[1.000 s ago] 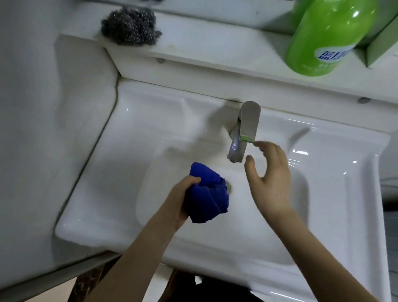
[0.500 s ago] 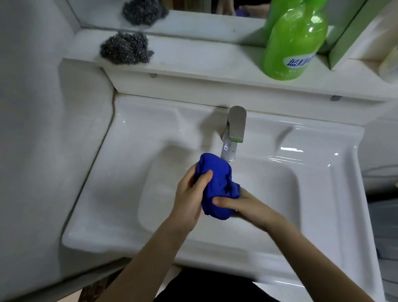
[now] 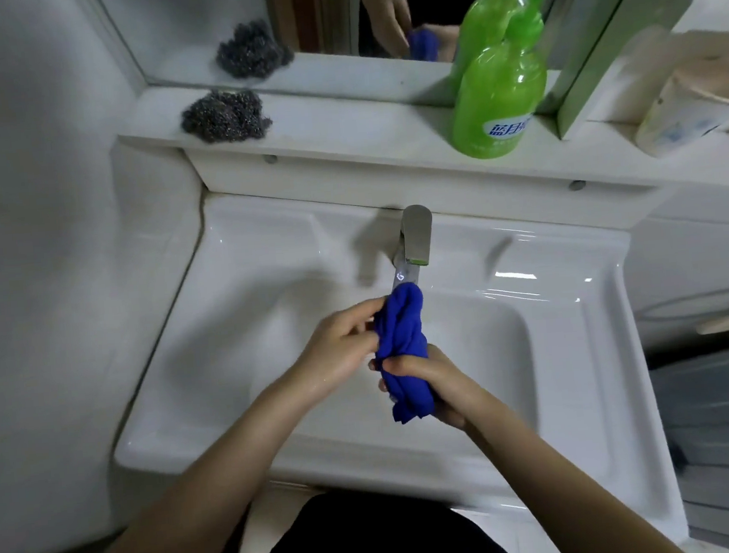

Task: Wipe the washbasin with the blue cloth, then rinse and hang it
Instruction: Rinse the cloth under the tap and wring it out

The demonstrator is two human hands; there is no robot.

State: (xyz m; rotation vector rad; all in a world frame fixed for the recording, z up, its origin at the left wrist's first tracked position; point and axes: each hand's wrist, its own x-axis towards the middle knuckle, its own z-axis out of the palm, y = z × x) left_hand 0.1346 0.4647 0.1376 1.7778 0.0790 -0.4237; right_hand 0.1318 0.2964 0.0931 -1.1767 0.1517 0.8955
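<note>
The blue cloth (image 3: pixel 403 347) is bunched into a long roll over the bowl of the white washbasin (image 3: pixel 258 284), just below the spout of the metal tap (image 3: pixel 414 239). My left hand (image 3: pixel 342 348) grips the roll's upper part from the left. My right hand (image 3: pixel 427 380) is closed round its lower part, and a short end of cloth hangs below the fist. I cannot tell whether water is running.
On the white shelf (image 3: pixel 343 134) behind the basin stand a green bottle (image 3: pixel 499 95) and a steel-wool scourer (image 3: pixel 225 115); a mirror (image 3: pixel 333 12) rises above it. A pale container (image 3: pixel 686 115) lies at the right. A tiled wall closes the left side.
My right hand left the tap and took hold of the cloth beside my left hand. The bunched cloth is now stretched into a longer roll under the spout.
</note>
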